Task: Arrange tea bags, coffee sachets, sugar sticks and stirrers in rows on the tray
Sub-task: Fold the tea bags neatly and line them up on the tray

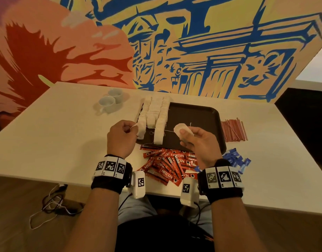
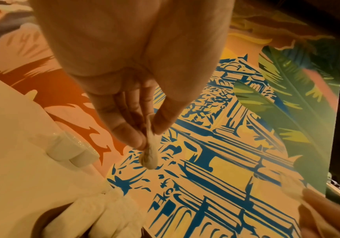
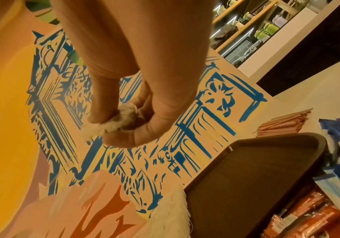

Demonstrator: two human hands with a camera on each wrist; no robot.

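Observation:
A dark brown tray lies on the white table, with three rows of white tea bags along its left side. Above the tray's near edge, my right hand pinches a loose tea bag between thumb and fingers; the right wrist view shows this bag squeezed in the fingertips. My left hand pinches a small white piece at the other end of the thin string stretched between both hands. Red coffee sachets lie heaped in front of the tray.
Reddish stirrers lie in a pile right of the tray, and blue sugar sticks at its near right corner. Two white cups stand at the back left. A painted wall rises behind the table. Cables lie on the floor.

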